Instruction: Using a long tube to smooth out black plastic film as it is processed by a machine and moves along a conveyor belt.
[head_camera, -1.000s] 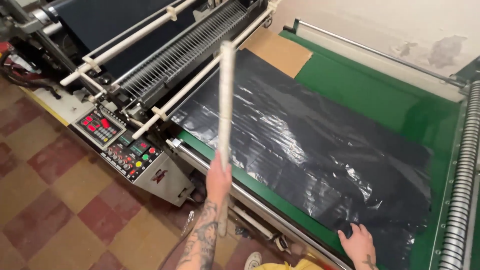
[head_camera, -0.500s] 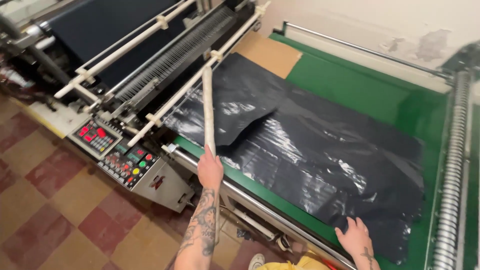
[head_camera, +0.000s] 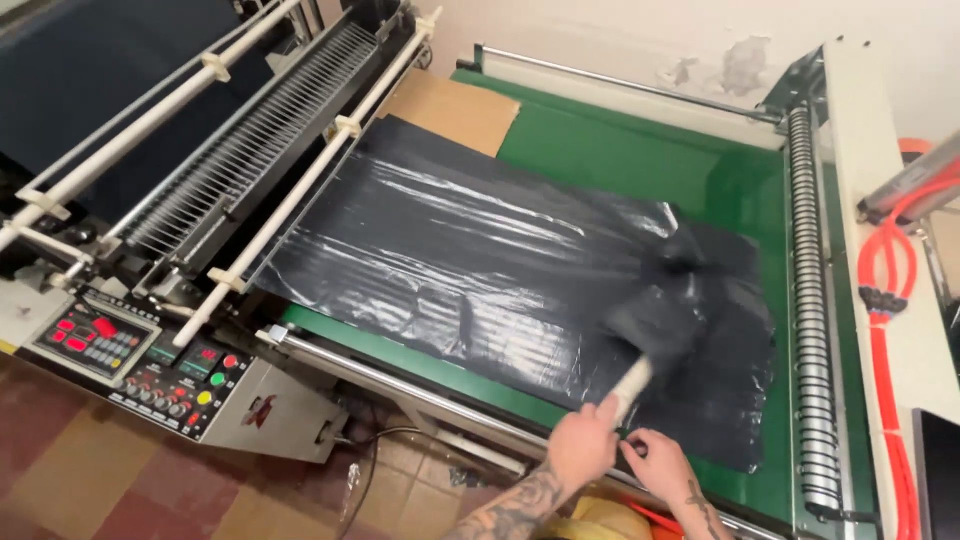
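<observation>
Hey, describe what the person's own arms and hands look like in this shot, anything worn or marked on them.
Both hands are bare: no gloves, rings or watch show. The left hand leads into a sleeveless forearm covered in dark tattoos up to the wrist. The right hand also has dark tattoo work on its wrist and forearm. No sleeves are visible on either arm.

Glossy, wrinkled black plastic sheet (head_camera: 480, 270) on matt green table (head_camera: 640, 160).
</observation>
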